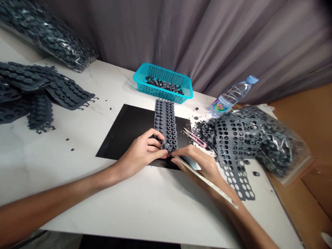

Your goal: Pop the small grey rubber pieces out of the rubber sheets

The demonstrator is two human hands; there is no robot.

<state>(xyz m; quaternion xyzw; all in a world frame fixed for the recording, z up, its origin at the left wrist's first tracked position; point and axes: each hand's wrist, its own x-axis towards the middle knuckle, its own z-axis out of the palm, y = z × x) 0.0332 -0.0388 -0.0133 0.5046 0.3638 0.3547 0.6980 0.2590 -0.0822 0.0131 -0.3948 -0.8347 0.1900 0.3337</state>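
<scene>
A dark grey moulded rubber sheet [165, 119] with rows of round knobs lies lengthwise on a black mat [124, 133]. My left hand [145, 147] is closed on the sheet's near end, thumb and fingers pinching around the last knobs. Close beside it, my right hand [199, 159] grips a long, thin, whitish stick-like tool [210, 185]. The tool slants back over the wrist, and its tip meets the sheet's near edge by the left fingertips. The exact contact there is hidden by the fingers. Pink-handled thread snips [195, 138] rest just right of the sheet.
A turquoise basket [166, 92] behind the mat holds small dark rubber pieces. On the right are a water bottle [232, 95], a punched-out sheet [237, 164] and a plastic bag [282, 148] of pieces. More knobbed sheets [68, 93] and a filled bag [62, 41] lie left.
</scene>
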